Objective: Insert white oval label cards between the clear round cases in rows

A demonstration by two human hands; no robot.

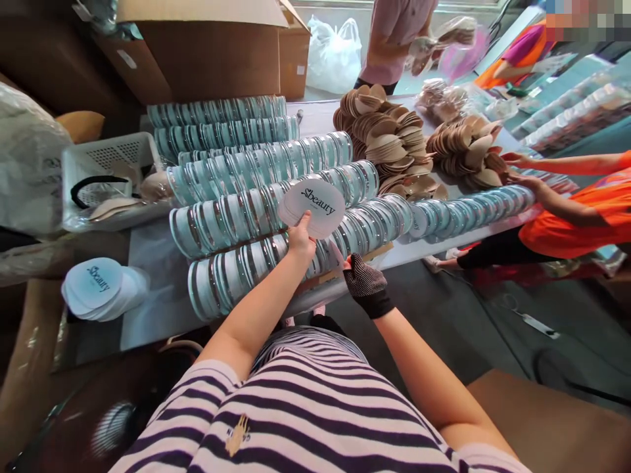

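Note:
My bare left hand (302, 240) is closed on a small stack of round white cards (312, 207) printed with "beauty", its thumb lying on the top one. In my right hand (365, 281), which wears a black dotted glove with bare fingertips, a thin pale card (337, 253) is pinched and seen nearly edge-on. Both hands are above the front rows of clear round containers (231, 276) with shiny rims, lying on their sides in long lines. More of the same printed cards (98, 289) are piled at the table's left end.
A white plastic basket (112, 152) stands at the left, and cardboard boxes (211, 56) behind the rows. Stacks of beige cup-shaped pads (389, 141) lie on the table (315, 113). A co-worker in orange (586, 217) reaches in from the right; another person (394, 39) stands opposite.

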